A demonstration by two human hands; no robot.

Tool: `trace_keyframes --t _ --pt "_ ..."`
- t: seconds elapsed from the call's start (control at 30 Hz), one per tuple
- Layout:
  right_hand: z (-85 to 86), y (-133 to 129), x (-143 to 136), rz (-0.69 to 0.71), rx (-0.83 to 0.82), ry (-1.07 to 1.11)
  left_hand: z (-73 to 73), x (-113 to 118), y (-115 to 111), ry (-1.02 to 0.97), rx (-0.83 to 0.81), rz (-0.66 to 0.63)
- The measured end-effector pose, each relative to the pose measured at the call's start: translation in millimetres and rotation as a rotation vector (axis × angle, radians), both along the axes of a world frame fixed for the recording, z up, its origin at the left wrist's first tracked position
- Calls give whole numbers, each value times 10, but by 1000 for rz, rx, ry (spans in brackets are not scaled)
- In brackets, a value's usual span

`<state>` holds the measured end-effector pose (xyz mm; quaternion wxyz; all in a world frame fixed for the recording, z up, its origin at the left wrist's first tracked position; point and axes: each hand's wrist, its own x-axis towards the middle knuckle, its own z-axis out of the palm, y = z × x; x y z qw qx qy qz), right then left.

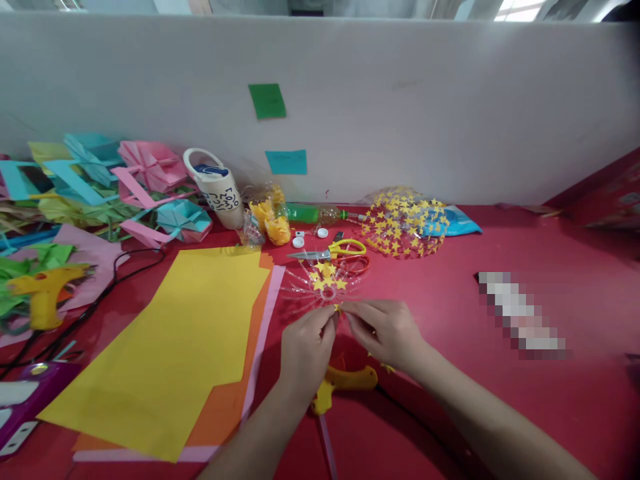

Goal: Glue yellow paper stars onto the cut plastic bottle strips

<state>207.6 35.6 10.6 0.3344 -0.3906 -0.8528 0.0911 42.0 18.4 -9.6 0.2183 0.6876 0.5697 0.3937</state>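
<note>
My left hand (pixel 307 343) and my right hand (pixel 387 330) meet at the fingertips around a small yellow star (pixel 337 308). Both hands are closed in a pinch on it. Just beyond them lies a clear plastic piece cut into thin spreading strips, with several yellow stars (pixel 327 283) stuck near its centre. Under my wrists rests a yellow glue gun (pixel 350 379), partly covered by my left hand, with a glue stick (pixel 327 443) at its back end. A few more stars (pixel 387 367) show below my right hand.
Yellow-handled scissors (pixel 347 247) and a star-covered clear dome (pixel 403 223) lie farther back. Left are stacked yellow sheets (pixel 175 333), another glue gun (pixel 47 293), a purple power strip (pixel 43 400), paper flowers (pixel 153 163) and a white cup (pixel 223 193). A white partition (pixel 350 120) stands behind.
</note>
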Motion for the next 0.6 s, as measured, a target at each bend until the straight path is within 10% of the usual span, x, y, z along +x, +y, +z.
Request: trace_keyframes --t 0.37,0.6 --pt "245 163 230 -380 -282 184 154 -178 -4 -69 -64 92" --pt "190 325 371 -322 -528 222 185 -482 215 -296 14 252"
